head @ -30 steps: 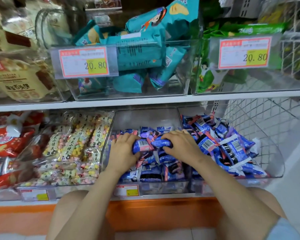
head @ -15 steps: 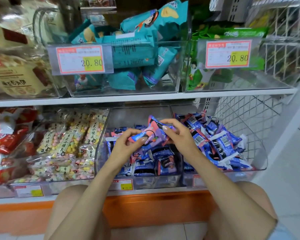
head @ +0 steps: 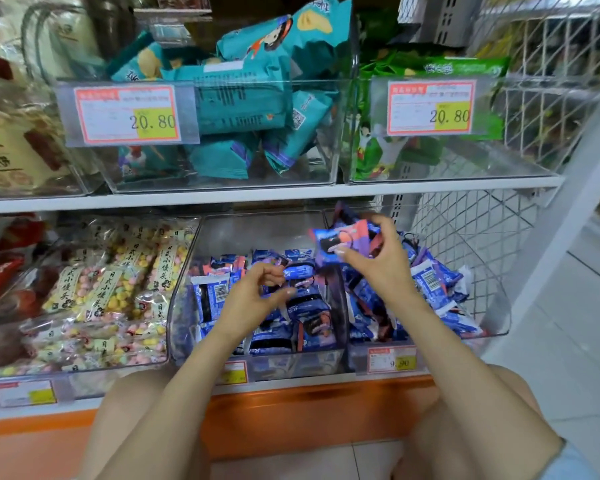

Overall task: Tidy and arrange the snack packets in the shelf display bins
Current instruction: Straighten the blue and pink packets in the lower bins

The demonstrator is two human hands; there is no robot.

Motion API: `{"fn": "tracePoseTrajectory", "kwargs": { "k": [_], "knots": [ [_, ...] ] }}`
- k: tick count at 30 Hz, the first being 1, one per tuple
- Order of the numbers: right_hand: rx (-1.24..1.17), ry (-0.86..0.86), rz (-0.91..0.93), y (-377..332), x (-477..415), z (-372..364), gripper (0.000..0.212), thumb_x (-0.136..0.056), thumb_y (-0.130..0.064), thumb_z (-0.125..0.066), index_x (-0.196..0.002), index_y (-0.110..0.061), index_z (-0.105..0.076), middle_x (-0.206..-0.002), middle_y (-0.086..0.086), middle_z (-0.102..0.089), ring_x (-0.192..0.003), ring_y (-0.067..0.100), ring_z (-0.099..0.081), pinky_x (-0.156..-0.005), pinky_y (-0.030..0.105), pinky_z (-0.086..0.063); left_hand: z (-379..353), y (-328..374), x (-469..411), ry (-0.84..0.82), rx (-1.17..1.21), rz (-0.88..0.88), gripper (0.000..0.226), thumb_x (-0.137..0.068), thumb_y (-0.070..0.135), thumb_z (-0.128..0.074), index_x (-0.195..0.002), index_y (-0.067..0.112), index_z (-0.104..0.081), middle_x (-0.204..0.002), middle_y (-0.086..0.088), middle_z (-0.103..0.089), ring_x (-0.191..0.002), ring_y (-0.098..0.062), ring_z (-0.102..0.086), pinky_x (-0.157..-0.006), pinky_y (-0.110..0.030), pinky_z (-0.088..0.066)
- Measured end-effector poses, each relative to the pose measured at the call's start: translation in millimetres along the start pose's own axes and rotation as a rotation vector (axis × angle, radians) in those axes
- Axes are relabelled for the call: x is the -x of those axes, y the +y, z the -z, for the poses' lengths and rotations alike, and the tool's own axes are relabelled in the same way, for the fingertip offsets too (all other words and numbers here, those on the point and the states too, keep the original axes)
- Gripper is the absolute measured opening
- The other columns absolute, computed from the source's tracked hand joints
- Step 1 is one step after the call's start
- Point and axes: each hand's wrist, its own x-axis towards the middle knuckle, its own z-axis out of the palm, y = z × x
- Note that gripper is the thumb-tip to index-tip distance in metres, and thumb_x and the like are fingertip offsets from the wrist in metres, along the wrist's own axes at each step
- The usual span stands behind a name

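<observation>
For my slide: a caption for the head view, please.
Right hand holds a blue-pink packet; left hand hovers open over the middle bin.

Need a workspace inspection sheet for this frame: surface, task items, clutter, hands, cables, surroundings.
Surface: white shelf above a lower tier of clear bins.
Job's things: blue packets fill the middle bin and the right bin; one blue-pink packet is held above the divide between them.
Clutter: the binned packets lie at mixed angles, not in rows.
Hands: right hand pinches the blue-pink packet; left hand is over the middle bin, fingers loosely curled, apparently empty.
Cables: nothing seen.
Surroundings: teal packets and green packets in the upper bins, pastel candy bags to the left, price tags, wire mesh, tiled floor.
</observation>
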Motion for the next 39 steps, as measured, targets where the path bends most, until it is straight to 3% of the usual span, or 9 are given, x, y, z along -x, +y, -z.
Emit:
{"fn": "tracePoseTrajectory", "kwargs": {
  "k": [5,9,13,19,22,25,29,34,39],
  "knots": [
    [0.326,0.048,-0.029,25.2,-14.9,13.9,0.059,-0.075,-0.027,-0.078,-0.125,-0.016,-0.047,-0.104,0.003,-0.052,-0.093,0.021,-0.049,-0.073,0.030,-0.038,-11.9,-18.2,-1.6,-0.221,-0.434,-0.067,0.059,-0.076,0.042,-0.072,-0.126,0.017,-0.053,-0.126,-0.001,-0.053,-0.117,-0.016,-0.047,-0.098,-0.030,-0.041],
    [0.471,-0.215,-0.046,42.1,-11.9,17.8,0.057,-0.079,-0.024,-0.074,-0.129,-0.024,-0.047,-0.127,0.010,-0.054,-0.118,0.029,-0.048,-0.092,0.036,-0.043,-13.3,-19.1,-3.5,-0.235,-0.460,-0.028,0.065,-0.077,0.048,-0.068,-0.131,0.018,-0.048,-0.127,-0.003,-0.054,-0.115,-0.019,-0.048,-0.097,-0.034,-0.042],
    [0.385,-0.193,-0.068,40.1,-10.1,20.0,0.072,-0.079,-0.021,-0.075,-0.139,-0.028,-0.036,-0.131,0.012,-0.052,-0.121,0.028,-0.047,-0.094,0.034,-0.041,-15.4,-16.6,-2.9,-0.238,-0.449,0.014,0.067,-0.076,0.047,-0.070,-0.132,0.019,-0.047,-0.132,-0.001,-0.050,-0.120,-0.018,-0.046,-0.101,-0.033,-0.039],
    [0.326,0.139,0.060,34.0,-7.7,30.1,0.036,-0.081,-0.006,-0.067,-0.112,-0.021,-0.058,-0.102,0.004,-0.054,-0.093,0.023,-0.055,-0.074,0.036,-0.050,-14.1,-12.6,-0.3,-0.156,-0.325,-0.019,0.050,-0.081,0.016,-0.071,-0.126,0.015,-0.050,-0.122,-0.004,-0.046,-0.116,-0.018,-0.048,-0.094,-0.021,-0.037],
    [0.142,0.030,-0.018,31.7,-5.2,28.7,0.031,-0.083,-0.002,-0.065,-0.103,-0.025,-0.060,-0.090,0.002,-0.054,-0.070,0.017,-0.053,-0.066,0.038,-0.056,-13.0,-10.6,1.1,-0.096,-0.279,-0.061,0.047,-0.079,0.005,-0.071,-0.122,0.014,-0.053,-0.115,-0.002,-0.042,-0.115,-0.018,-0.046,-0.096,-0.017,-0.033],
    [0.118,-0.044,0.040,23.4,1.8,25.2,0.031,-0.084,-0.001,-0.065,-0.108,-0.021,-0.061,-0.093,0.002,-0.058,-0.068,0.008,-0.050,-0.068,0.015,-0.048,-9.3,-4.9,2.8,-0.017,-0.121,-0.096,0.045,-0.080,0.002,-0.069,-0.114,0.027,-0.054,-0.117,-0.002,-0.043,-0.109,-0.011,-0.046,-0.087,-0.004,-0.031],
    [0.023,-0.193,0.084,5.8,15.4,16.9,0.033,-0.084,-0.015,-0.069,-0.114,-0.026,-0.059,-0.099,-0.004,-0.065,-0.080,0.008,-0.058,-0.072,0.017,-0.048,-1.0,6.7,5.3,-0.047,0.142,-0.091,0.045,-0.080,0.001,-0.069,-0.111,0.031,-0.057,-0.101,-0.002,-0.049,-0.061,0.000,-0.046,-0.062,-0.010,-0.043],
    [0.056,-0.446,-0.019,-1.7,27.1,-4.4,0.049,-0.078,-0.035,-0.073,-0.122,-0.033,-0.053,-0.099,-0.011,-0.068,-0.095,-0.002,-0.062,-0.077,0.011,-0.048,-2.4,21.8,14.7,-0.188,0.524,-0.051,0.051,-0.073,-0.015,-0.066,-0.115,0.013,-0.054,-0.104,0.002,-0.067,-0.094,-0.014,-0.066,-0.078,-0.025,-0.055],
    [0.096,-0.357,-0.052,3.0,22.3,-10.3,0.033,-0.080,-0.024,-0.073,-0.106,-0.033,-0.056,-0.095,0.000,-0.067,-0.095,0.018,-0.061,-0.076,0.034,-0.048,13.7,6.2,5.3,0.075,-0.057,-0.099,0.049,-0.072,0.021,-0.077,-0.116,0.020,-0.055,-0.106,0.013,-0.064,-0.105,-0.008,-0.057,-0.092,-0.022,-0.044]
  ]
}}
